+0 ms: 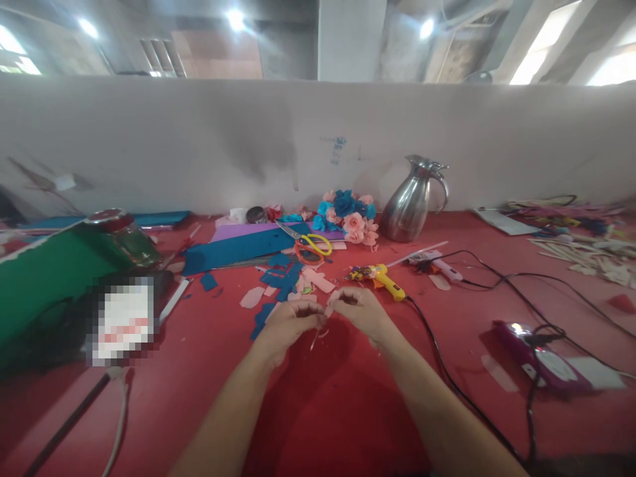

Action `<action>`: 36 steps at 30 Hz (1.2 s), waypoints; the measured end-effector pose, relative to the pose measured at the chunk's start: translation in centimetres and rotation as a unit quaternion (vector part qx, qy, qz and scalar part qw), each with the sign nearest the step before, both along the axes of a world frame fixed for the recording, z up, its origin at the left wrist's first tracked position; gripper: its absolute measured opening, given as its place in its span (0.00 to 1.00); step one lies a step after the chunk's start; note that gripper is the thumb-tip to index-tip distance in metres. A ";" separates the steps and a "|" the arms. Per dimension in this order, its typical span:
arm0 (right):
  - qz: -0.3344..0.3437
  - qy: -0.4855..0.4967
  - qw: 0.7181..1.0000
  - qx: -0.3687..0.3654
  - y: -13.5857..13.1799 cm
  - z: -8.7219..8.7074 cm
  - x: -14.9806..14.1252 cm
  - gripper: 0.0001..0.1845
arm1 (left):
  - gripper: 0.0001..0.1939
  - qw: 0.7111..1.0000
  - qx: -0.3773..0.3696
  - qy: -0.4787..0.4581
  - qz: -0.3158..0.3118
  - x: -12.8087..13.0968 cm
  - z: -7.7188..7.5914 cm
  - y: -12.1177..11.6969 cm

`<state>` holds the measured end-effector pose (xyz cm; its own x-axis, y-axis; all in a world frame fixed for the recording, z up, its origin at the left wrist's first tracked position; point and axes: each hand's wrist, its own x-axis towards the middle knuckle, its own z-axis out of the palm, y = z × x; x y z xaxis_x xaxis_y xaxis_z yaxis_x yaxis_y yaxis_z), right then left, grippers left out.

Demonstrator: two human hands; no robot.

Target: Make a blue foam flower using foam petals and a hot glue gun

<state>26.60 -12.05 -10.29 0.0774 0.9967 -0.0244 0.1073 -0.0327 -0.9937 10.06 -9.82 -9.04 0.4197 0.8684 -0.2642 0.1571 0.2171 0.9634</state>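
Both hands meet over the red table, fingertips almost touching. Between them is a small piece of pink paper [329,305], pinched by my right hand [362,314]. My left hand [291,326] has thumb and fingers closed on a thin pale stick [314,340], whose lower end pokes out below the fingertips. Just beyond the hands lie cut pink paper pieces [317,279] and blue paper scraps [288,283]. A yellow hot glue gun [389,283] rests near my right hand. Scissors with yellow and orange handles [308,244] lie farther back on the blue sheet [233,250].
Pink and blue paper flowers [348,215] stand by a steel jug [410,202] at the back wall. Right are a pink glue gun [446,267], trailing black cords and a purple power strip [541,358]. Left are a jar [124,238] and green sheet [59,281].
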 end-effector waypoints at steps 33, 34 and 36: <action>-0.103 -0.251 0.941 -0.203 3.8 -0.1 10.7 0.04 | 0.11 0.929 0.297 0.213 -0.066 1.2 -3.1 0.5; -0.083 -0.222 0.950 -0.204 4.1 0.1 10.4 0.05 | 0.11 0.932 0.291 0.207 -0.065 1.2 -3.2 0.5; -0.057 -0.170 0.964 -0.198 4.4 0.6 9.8 0.06 | 0.10 0.937 0.282 0.199 -0.061 1.2 -3.2 0.5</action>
<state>36.41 -7.61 -9.65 0.2564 0.8986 -0.3561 0.3970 -0.4338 -0.8088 11.27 -9.33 -12.19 0.4911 0.8686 0.0651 0.5184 -0.3516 0.7795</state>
